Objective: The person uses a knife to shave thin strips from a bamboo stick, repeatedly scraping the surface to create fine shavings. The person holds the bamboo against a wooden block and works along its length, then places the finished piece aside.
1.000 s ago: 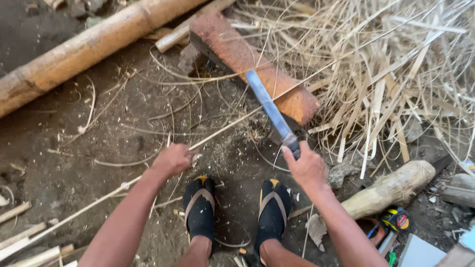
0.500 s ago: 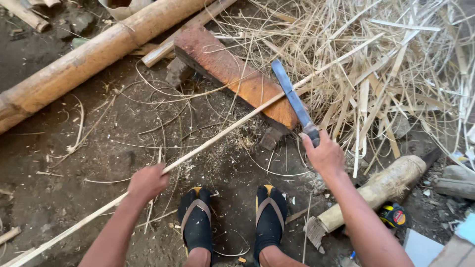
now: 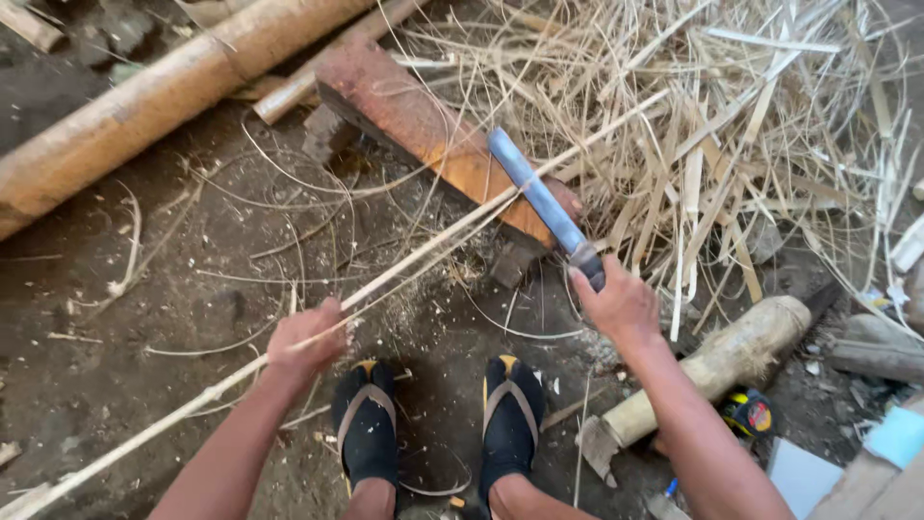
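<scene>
Dark dirt ground (image 3: 164, 318), littered with shavings. A reddish-brown wooden block (image 3: 423, 144) is taken as landmark: a heap of pale split strips (image 3: 731, 144) lies behind it, a thick bamboo pole (image 3: 144, 106) left of it. A long thin pale bamboo strip (image 3: 433, 246) is laid across the block, gripped near it by the left hand (image 3: 308, 342). A blue-grey flat-bladed knife (image 3: 539, 197), blade over the block, is clasped by the right hand (image 3: 621, 303).

One long-bladed knife (image 3: 544, 204), one thin bamboo strip (image 3: 414, 262) and one reddish wooden block (image 3: 423, 135) show, along with two hands and two feet in black sandals (image 3: 366, 424). One thick bamboo pole (image 3: 144, 106) lies at upper left and one short log (image 3: 731, 356) at lower right. One heap of bamboo shavings (image 3: 731, 144) lies at upper right, its slivers too many to count.
</scene>
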Motion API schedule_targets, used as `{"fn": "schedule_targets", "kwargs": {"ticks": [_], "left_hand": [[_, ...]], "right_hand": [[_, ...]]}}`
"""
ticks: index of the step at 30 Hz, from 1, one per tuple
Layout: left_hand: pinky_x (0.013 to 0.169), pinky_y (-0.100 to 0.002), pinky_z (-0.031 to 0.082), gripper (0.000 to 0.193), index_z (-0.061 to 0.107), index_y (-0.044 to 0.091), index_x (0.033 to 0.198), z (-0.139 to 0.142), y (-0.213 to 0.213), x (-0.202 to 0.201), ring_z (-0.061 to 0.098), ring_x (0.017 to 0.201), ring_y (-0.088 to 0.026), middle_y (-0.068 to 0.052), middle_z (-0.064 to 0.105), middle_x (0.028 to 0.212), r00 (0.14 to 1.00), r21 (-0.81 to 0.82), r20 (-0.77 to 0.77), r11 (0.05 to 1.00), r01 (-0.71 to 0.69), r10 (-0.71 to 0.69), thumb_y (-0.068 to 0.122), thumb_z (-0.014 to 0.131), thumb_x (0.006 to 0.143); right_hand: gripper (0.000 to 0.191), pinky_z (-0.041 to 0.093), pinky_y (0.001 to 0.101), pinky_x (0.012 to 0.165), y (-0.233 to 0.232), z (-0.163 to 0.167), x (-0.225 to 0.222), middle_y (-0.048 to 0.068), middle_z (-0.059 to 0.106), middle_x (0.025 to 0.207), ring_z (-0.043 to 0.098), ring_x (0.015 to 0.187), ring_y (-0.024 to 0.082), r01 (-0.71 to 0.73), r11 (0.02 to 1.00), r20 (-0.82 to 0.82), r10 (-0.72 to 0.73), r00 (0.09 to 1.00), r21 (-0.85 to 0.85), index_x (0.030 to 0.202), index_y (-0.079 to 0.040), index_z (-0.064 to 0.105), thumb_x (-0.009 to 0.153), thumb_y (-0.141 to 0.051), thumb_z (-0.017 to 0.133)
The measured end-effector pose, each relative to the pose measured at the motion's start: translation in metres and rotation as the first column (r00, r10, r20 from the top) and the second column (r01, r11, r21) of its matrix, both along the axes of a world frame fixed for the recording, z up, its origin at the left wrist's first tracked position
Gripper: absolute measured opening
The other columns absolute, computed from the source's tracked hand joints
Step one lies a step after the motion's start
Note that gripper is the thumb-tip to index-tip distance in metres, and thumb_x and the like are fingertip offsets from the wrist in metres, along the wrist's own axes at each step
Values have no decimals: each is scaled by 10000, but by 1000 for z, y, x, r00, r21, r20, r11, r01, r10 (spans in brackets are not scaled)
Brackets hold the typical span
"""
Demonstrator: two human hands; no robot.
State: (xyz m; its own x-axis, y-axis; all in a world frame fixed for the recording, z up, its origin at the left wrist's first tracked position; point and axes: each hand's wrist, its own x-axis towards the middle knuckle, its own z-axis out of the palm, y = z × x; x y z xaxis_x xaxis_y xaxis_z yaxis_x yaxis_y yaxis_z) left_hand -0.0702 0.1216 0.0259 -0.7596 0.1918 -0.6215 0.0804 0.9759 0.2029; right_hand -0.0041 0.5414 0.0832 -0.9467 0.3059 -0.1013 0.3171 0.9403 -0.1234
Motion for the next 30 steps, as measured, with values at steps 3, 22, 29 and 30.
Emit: {"fn": "schedule_targets", "kwargs": {"ticks": [3, 22, 29, 30], "left_hand": [[762, -520, 573, 301, 569, 62, 1038, 0, 3, -1, 730, 786, -369, -198, 730, 843, 998, -39, -52, 998, -47, 45, 279, 361, 1021], [932, -521, 555, 354, 692, 137, 1024, -40, -91, 29, 719, 980, -410, -219, 761, 993, 986, -10, -128, 994, -107, 105, 419, 478, 998], [949, -536, 537, 309, 665, 113, 1069, -19, -134, 56, 710, 1003, -418, -219, 757, 1011, 986, -162, -66, 973, -163, 154, 317, 490, 915], [953, -533, 537, 317, 673, 115, 1068, -17, -130, 54, 709, 1011, -416, -218, 753, 1026, 987, -157, -50, 975, -158, 152, 322, 493, 908]], "right_hand": [[553, 575, 505, 601, -8, 2, 2, 167, 692, 694, 723, 652, 359, 38, 978, 137, -10, 991, -203, 978, -96, 571, 946, -644, 513], [576, 588, 459, 689, -20, 14, 5, 146, 725, 820, 738, 748, 324, -289, 945, 221, 318, 922, -156, 978, -106, 590, 911, -675, 529], [597, 544, 453, 639, 50, 35, -29, 122, 681, 764, 692, 710, 288, 348, 927, 150, -328, 933, -142, 1035, -96, 628, 1013, -670, 464], [583, 515, 448, 645, 54, 40, -31, 103, 661, 733, 659, 700, 262, 369, 925, 109, -359, 927, -92, 1015, -105, 652, 1021, -660, 476]]}}
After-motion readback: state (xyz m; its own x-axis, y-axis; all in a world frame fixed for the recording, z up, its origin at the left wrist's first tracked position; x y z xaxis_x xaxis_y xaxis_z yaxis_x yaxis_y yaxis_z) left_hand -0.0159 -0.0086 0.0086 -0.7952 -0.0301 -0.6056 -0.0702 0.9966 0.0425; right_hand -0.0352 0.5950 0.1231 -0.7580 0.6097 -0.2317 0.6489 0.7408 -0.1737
